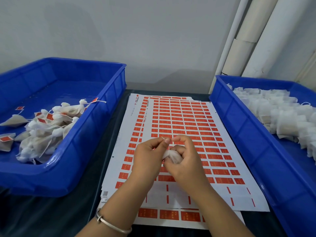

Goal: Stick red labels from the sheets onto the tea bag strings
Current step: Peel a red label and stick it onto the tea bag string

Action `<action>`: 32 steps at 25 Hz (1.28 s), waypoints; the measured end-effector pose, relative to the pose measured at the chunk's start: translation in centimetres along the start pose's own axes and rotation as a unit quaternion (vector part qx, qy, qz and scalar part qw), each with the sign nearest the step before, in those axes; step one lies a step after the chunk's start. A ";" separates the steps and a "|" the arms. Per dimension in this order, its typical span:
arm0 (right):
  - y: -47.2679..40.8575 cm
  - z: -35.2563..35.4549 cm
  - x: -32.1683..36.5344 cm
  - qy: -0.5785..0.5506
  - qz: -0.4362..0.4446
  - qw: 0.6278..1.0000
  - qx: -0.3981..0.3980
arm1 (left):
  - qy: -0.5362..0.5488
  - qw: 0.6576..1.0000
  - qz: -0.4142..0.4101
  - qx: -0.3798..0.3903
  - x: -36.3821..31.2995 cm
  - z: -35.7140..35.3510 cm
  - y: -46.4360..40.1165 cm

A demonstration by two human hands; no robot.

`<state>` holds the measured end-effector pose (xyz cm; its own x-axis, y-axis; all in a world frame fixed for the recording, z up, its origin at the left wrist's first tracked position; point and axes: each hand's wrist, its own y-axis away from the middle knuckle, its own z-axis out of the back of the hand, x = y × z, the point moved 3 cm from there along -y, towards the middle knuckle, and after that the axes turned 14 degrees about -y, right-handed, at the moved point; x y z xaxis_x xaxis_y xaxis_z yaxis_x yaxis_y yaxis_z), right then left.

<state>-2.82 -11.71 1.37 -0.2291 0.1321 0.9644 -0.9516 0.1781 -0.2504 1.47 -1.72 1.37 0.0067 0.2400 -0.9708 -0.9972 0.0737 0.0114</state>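
head view: tea bag string teased out above the label sheets

head view shows a person's left hand (147,155) pinching the free end of a thin white string (163,138) between thumb and forefinger, while the right hand (183,161) has its fingers curled round a small white tea bag (171,155), forefinger raised toward the string. both hands hover over a stack of label sheets (181,127) lying on the dark surface (51,216); the sheet's nearest rows are already stripped of red labels (220,171). a blue tray (95,120) on the left holds tagged bags, a second blue tray (239,127) on the right holds a pile of untagged ones. a silver bangle (109,223) circles the left wrist.

the bag looks featherlight, soft and easily crushed, the string limp and slippery; best held by the string near its end, kept taut, with only gentle pressure on the bag. no label is visibly in either hand's grip.
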 end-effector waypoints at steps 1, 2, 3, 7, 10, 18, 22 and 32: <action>0.2 -0.2 0.1 0.030 0.011 0.999 -0.014 | 0.009 1.000 0.011 -0.018 0.2 0.0 0.0; 0.3 -0.3 0.2 0.056 0.021 0.998 -0.026 | 0.015 0.999 0.020 -0.032 0.4 -0.1 0.1; 0.4 -0.4 0.3 0.075 0.033 0.996 -0.033 | 0.019 0.999 0.028 -0.040 0.4 -0.1 0.1; 0.6 -0.4 0.3 0.099 0.065 0.992 -0.045 | 0.025 0.999 0.032 -0.022 0.6 0.1 0.1; 1.0 -0.3 0.1 0.143 0.117 0.976 -0.119 | 0.010 1.000 0.014 -0.013 0.5 -0.1 0.2; 0.9 -0.1 0.3 0.316 0.229 0.913 -0.115 | -0.015 0.999 0.040 -0.023 0.6 -0.6 -0.2; 0.6 0.2 0.3 0.309 0.177 0.927 -0.114 | -0.093 0.995 -0.022 0.023 0.3 -0.1 0.4; -0.1 0.6 0.1 0.167 -0.027 0.982 -0.089 | -0.080 0.992 -0.095 0.020 -0.9 1.1 0.7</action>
<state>-2.88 -12.29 1.55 -0.0707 0.4243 0.9028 -0.9026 0.3580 -0.2390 0.83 -0.79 2.56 0.2088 0.3675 -0.9063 -0.9731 0.1706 -0.1550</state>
